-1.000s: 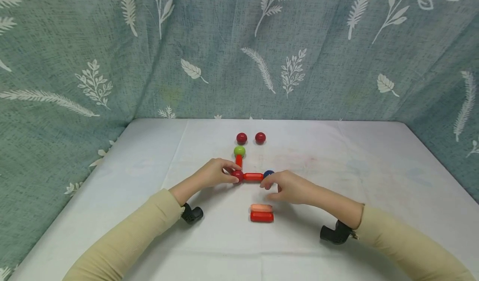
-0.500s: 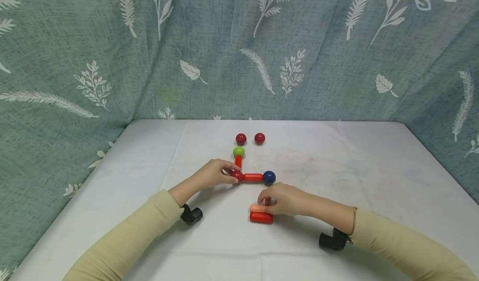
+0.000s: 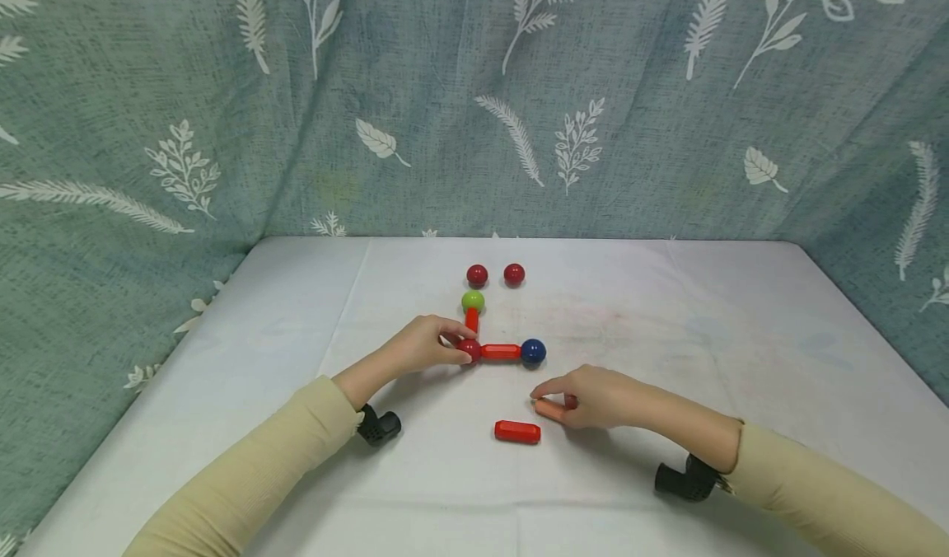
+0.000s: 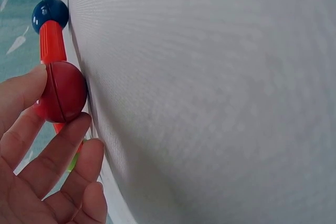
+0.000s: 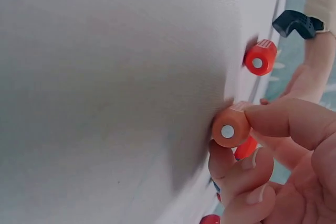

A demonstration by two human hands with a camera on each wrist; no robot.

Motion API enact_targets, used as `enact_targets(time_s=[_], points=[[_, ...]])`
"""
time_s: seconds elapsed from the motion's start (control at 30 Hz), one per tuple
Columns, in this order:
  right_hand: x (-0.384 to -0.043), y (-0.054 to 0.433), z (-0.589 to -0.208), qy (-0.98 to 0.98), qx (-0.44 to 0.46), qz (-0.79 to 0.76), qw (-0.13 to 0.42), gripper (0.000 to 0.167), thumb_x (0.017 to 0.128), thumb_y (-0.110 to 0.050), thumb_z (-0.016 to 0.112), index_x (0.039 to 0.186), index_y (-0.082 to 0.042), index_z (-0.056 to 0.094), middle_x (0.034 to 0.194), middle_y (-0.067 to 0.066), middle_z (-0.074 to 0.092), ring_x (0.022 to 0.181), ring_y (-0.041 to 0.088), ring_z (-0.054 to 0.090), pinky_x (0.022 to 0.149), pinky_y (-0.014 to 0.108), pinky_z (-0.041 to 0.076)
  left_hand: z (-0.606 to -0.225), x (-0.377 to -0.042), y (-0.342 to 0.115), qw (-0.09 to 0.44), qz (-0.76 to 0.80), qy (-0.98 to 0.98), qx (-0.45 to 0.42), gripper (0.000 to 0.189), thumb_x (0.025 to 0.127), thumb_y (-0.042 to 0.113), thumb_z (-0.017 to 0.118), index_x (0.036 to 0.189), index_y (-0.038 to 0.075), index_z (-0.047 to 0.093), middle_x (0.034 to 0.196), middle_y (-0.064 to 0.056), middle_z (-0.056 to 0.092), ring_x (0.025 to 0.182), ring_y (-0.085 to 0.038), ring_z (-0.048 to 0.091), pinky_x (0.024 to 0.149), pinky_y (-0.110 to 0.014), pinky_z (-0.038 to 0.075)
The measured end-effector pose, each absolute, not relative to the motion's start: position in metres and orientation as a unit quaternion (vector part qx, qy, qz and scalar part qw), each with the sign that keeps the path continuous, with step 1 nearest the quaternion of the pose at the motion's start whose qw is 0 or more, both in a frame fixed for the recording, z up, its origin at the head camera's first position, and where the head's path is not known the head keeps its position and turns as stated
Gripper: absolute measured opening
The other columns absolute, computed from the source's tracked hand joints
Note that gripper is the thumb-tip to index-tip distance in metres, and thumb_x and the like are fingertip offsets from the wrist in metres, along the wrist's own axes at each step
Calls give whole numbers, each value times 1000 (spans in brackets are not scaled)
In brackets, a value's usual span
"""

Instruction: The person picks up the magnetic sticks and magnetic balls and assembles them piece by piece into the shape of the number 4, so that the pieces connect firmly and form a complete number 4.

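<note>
My left hand (image 3: 432, 343) pinches a red ball (image 4: 62, 92) at the corner of an L-shaped piece on the table. From that ball one red rod (image 3: 501, 351) runs right to a blue ball (image 3: 533, 352), and another red rod (image 3: 471, 320) runs back to a green ball (image 3: 473, 301). Between thumb and fingers, my right hand (image 3: 602, 397) holds an orange rod (image 5: 231, 127), with a pale round spot on its end, close to the tabletop. A loose red rod (image 3: 517, 432) lies to the left of the right hand.
Two loose red balls (image 3: 478, 275) sit side by side behind the green ball. A white cloth covers the table (image 3: 667, 318). A green leaf-patterned curtain (image 3: 445, 128) hangs behind it and at both sides.
My right hand came back from beside the blue ball, took the orange rod from its place against the red rod and drew it to the right. The left hand stayed on the red ball.
</note>
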State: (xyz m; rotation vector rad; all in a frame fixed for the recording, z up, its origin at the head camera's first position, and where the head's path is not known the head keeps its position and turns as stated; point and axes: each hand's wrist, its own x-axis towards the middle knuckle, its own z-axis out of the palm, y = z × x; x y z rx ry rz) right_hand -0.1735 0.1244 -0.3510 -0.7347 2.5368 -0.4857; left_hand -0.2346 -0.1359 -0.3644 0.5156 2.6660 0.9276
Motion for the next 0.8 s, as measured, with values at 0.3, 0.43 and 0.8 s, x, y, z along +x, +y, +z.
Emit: enact_targets(time_s=[0.3, 0.43, 0.8], points=[[-173, 125, -350, 921, -243, -172, 252, 33, 82, -11, 62, 113, -24, 61, 65, -1, 49, 59, 13, 46, 55, 26, 36, -365, -235, -135, 138, 315, 923, 175, 32, 77, 18, 73, 108, 13, 68, 92, 1, 65, 77, -14, 52, 62, -24, 43], [-179, 130, -353, 920, -229, -201, 247, 30, 83, -14, 62, 113, -20, 59, 66, -1, 51, 59, 13, 47, 56, 27, 38, -365, -235, -135, 138, 313, 923, 175, 32, 77, 18, 73, 108, 14, 68, 92, 2, 65, 77, -14, 52, 62, -24, 43], [-191, 135, -358, 916, -180, -274, 231, 41, 79, -5, 63, 118, -11, 50, 77, 3, 54, 61, 16, 50, 56, 27, 43, -365, -235, -135, 138, 310, 924, 175, 32, 77, 18, 73, 108, 14, 68, 91, 2, 65, 76, -13, 52, 61, -24, 42]])
